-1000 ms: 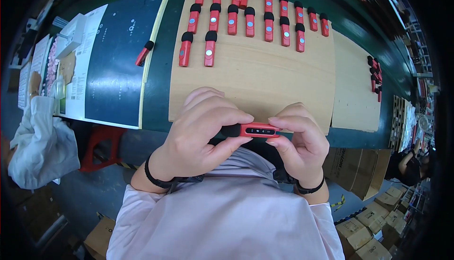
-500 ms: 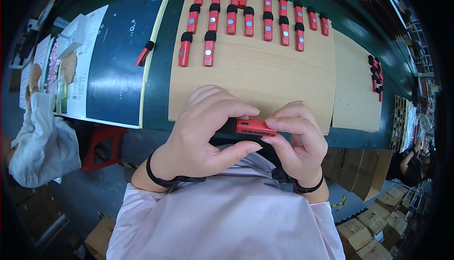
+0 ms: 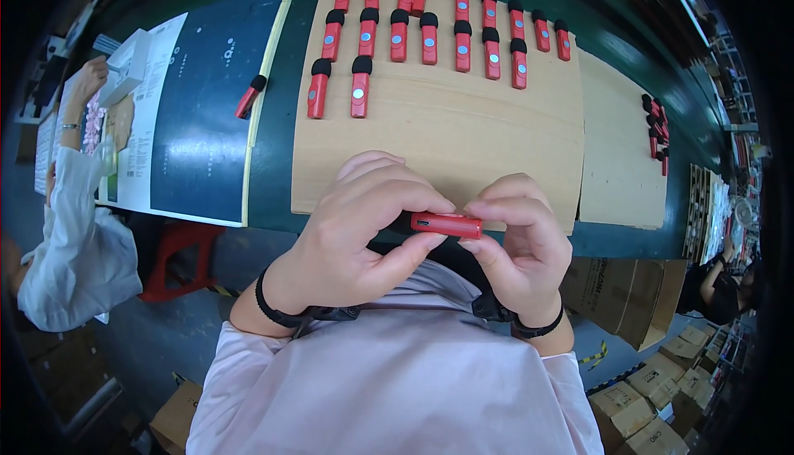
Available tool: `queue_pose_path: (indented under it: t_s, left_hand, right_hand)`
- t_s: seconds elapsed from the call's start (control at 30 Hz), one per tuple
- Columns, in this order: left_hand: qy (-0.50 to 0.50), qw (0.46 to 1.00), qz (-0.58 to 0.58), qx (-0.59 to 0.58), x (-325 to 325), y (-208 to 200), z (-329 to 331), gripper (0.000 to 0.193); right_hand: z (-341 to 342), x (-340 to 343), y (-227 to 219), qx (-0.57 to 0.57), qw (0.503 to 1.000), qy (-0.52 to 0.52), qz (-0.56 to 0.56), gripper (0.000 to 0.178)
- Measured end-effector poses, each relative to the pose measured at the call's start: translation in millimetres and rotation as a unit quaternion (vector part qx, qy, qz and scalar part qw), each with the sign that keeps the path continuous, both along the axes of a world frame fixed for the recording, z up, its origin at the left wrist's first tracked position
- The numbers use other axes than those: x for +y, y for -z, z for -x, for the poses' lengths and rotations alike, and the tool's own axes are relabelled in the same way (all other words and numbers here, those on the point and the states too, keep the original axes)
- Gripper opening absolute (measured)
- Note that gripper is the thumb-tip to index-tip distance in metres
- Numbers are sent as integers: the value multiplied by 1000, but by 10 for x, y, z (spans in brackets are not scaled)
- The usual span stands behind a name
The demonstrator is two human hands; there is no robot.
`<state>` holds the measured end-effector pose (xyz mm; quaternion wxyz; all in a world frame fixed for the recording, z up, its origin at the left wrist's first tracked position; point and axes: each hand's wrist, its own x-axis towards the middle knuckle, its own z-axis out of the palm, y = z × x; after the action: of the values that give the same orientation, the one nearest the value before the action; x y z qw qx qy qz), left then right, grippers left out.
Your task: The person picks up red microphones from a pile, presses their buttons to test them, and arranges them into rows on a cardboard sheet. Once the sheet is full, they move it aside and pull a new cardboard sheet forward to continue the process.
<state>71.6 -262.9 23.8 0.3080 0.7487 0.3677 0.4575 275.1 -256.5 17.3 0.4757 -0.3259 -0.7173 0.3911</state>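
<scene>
A small red clip-on microphone [image 3: 447, 224] lies crosswise between my hands, in front of my chest and over the cardboard's near edge. One narrow side with a dark slot faces up. My left hand [image 3: 360, 227] pinches its left end between thumb and fingers, covering the tip there. On the right end, the thumb and forefinger of my right hand [image 3: 523, 244] close in a pinch. Beyond my hands, several matching red microphones [image 3: 429, 44] with black foam caps lie in rows on a flat cardboard sheet [image 3: 447, 132].
One more red microphone [image 3: 246, 101] rests near a dark blue printed sheet [image 3: 211, 107] at left. A pile of red microphones [image 3: 657, 132] lies far right on another cardboard piece [image 3: 620, 157]. At far left, a co-worker's hand [image 3: 91, 77] is beside a white box [image 3: 128, 66].
The microphone has rolled about its length, bringing its slotted side more upward. My left thumb has moved right and up against it. The co-worker's hand has risen toward the white box.
</scene>
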Motion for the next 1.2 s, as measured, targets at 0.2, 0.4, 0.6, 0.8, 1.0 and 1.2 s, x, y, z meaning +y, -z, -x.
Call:
queue_pose_path:
  t_s: [0.2,0.4,0.6,0.8,1.0,1.2]
  left_hand:
    - [-6,1000,-4,-15,17,123,-80,26]
    - [-9,1000,-25,5,69,215,-103,28]
    - [-53,995,-58,58,72,205,-36,26]
    - [-18,989,-79,127,51,234,-15,23]
    - [-27,981,-66,181,72,258,-64,25]
    - [-23,976,-61,207,105,263,-64,25]
  right_hand:
    - [20,25,-36,-26,998,-7,-55,30]
    - [17,82,-122,-104,987,9,-126,27]
    - [-285,392,-307,-168,981,15,-94,22]
    - [-710,928,-273,-302,938,119,-125,26]
    - [-837,1090,-63,-414,886,84,-192,24]
    - [-816,1111,-78,-481,851,53,-202,21]
